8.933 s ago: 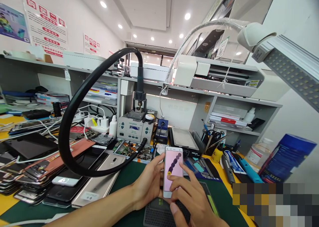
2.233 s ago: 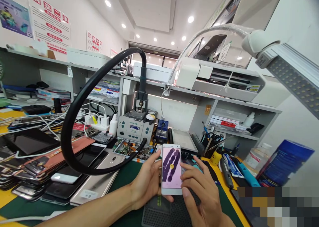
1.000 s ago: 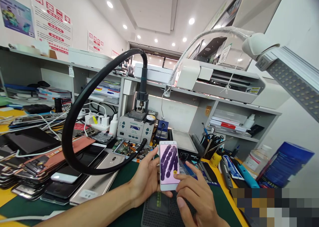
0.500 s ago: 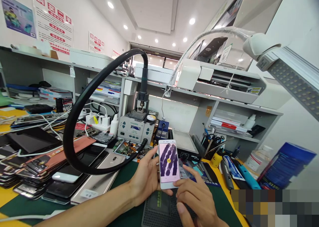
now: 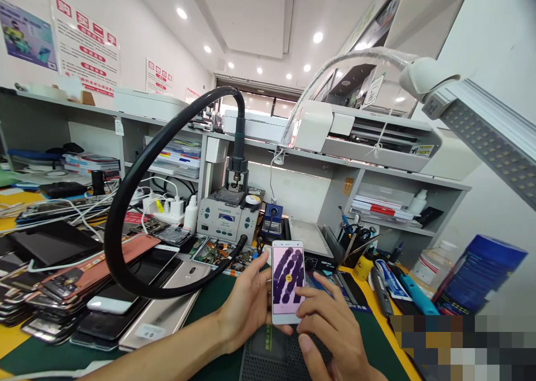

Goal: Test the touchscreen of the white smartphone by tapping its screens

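Note:
A white smartphone (image 5: 287, 283) stands tilted toward me, its lit screen showing dark purple strokes on a pale pink background and a small yellow mark in the middle. My left hand (image 5: 247, 305) is closed around the phone's left side and back, thumb along the edge. Over the phone's lower right corner is my right hand (image 5: 330, 328), with its fingers apart and bent and a fingertip at the screen. Whether that fingertip presses the glass I cannot tell. Beneath both hands lies a dark perforated pad (image 5: 268, 364) on the green mat (image 5: 209, 319).
Phones and parts (image 5: 54, 269) are piled at the left. A hot-air station (image 5: 226, 219) with a looping black hose (image 5: 113, 230) stands behind. Right of my hands are a tool holder (image 5: 355, 247), a bottle (image 5: 431, 266) and a blue package (image 5: 481, 275). A lamp (image 5: 481, 130) hangs overhead.
The phone and my left hand have shifted slightly right and down in view. A right fingertip has moved up from the phone's bottom edge to the screen's lower right.

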A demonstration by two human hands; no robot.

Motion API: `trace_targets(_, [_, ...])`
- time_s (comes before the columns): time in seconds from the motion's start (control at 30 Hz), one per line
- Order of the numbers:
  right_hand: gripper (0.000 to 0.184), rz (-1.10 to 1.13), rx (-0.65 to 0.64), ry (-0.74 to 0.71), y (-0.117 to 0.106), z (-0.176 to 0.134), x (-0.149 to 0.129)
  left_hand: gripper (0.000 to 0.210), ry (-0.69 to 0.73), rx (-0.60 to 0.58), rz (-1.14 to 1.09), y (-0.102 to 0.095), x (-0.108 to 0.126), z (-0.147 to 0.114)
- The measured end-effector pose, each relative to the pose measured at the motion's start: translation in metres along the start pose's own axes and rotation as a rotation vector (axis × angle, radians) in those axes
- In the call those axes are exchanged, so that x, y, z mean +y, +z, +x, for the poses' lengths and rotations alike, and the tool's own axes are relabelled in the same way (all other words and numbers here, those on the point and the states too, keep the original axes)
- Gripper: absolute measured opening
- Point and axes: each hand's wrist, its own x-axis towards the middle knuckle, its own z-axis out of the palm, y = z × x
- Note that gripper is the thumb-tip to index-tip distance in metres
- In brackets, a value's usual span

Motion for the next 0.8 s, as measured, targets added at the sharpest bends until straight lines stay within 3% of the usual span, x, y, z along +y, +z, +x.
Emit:
trace_targets(0.37, [0.019,-0.116,-0.116,-0.021,-0.0002,0.0025,-0.0024,0.067,-0.056,-0.066,0.110,0.0039,-0.0082,-0.0074])
trace_targets(0.8, [0.026,-0.139,-0.113,-0.054,0.0009,0.0059,-0.0026,0.067,-0.072,-0.076,0.139,0.0059,-0.0088,-0.0077])
